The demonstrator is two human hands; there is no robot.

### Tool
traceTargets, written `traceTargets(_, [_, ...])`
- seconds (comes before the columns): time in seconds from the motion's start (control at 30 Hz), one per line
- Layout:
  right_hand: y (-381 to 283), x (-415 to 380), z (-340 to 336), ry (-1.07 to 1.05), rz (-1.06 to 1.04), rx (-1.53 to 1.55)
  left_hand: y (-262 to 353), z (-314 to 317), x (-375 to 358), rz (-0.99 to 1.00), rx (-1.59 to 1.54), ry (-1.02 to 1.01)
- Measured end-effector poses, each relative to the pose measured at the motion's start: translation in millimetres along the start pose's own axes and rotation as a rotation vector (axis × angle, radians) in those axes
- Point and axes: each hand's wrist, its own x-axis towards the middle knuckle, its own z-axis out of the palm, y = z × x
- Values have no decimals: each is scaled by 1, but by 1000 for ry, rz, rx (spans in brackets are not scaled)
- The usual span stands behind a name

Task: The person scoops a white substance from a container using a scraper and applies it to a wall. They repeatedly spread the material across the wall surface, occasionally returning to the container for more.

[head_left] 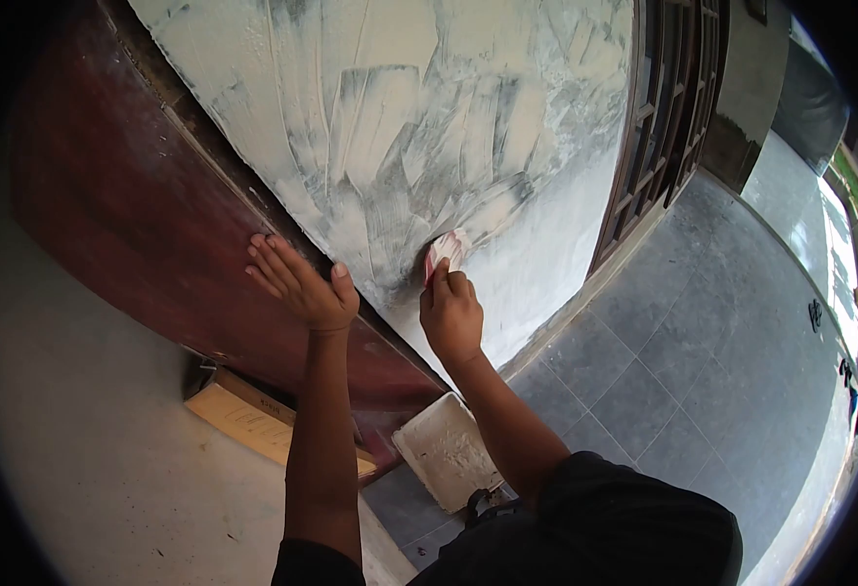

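White paste streaks a wall (380, 127) as a person's right hand (452, 317) grasps a smeared scraper (446, 251) against its lower part. Broad, ridged strokes span much of the surface; grey patches show between them, so coverage looks well along but incomplete. The left hand (304, 289), gripping nothing, lies open at a dark red panel (136, 215). Below, near the wall, sits a pale tray (447, 451).

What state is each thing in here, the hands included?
Wall: patchily coated, streaky
Scraper: smeared white, against wall
Tray: smeared inside
Red panel: whitish smudges
Left hand: open, at red panel
Right hand: gripping scraper
Window: open or shut, unclear
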Motion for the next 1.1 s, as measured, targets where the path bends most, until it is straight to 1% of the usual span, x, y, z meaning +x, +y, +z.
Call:
traceTargets(0.07, [-11,-39,-16,-92,-65,156,3,-2,-4,-7,-1,-12])
traceTargets(0.1, [-9,-46,-25,-97,-62,154,3,-2,-2,-4,-8,-5])
traceTargets(0.17, [0,-49,-53,-284,246,501,0,-2,-3,-5,-5,1])
traceTargets(0.2, [2,-43,-69,-357,416,513,0,-2,-3,-3,-1,0])
traceTargets(0.23, [8,-39,-74,-411,579,607,0,-1,-3,-1,0,1])
traceTargets(0.3, [26,-37,-73,-446,719,920,0,0,-3,0,0,6])
traceTargets(0.33, [28,-34,-75,-440,755,1027,-1,-1,-3,5,3,3])
traceTargets(0.37, [30,-33,-78,-445,755,1025,-1,-1,-3,1,5,2])
traceTargets(0.43, [30,-30,-84,-422,802,1191,-1,-1,-4,6,9,-2])
traceTargets(0.57, [29,-26,-92,-470,792,1246,-2,0,-3,-2,13,0])
traceTargets(0.7, [30,-22,-97,-488,780,1228,-3,1,-4,-4,20,-3])
traceTargets(0.87, [28,-18,-106,-492,808,1294,-3,2,-5,-23,2,21])
traceTargets(0.97, [28,-21,-114,-480,803,1278,-2,0,-4,-6,14,-1])
traceTargets(1.07, [24,-27,-124,-470,809,1279,0,-7,-3,-35,7,-35])
traceTargets(1.1, [25,-30,-126,-480,807,1270,0,-12,-2,-38,-39,-78])
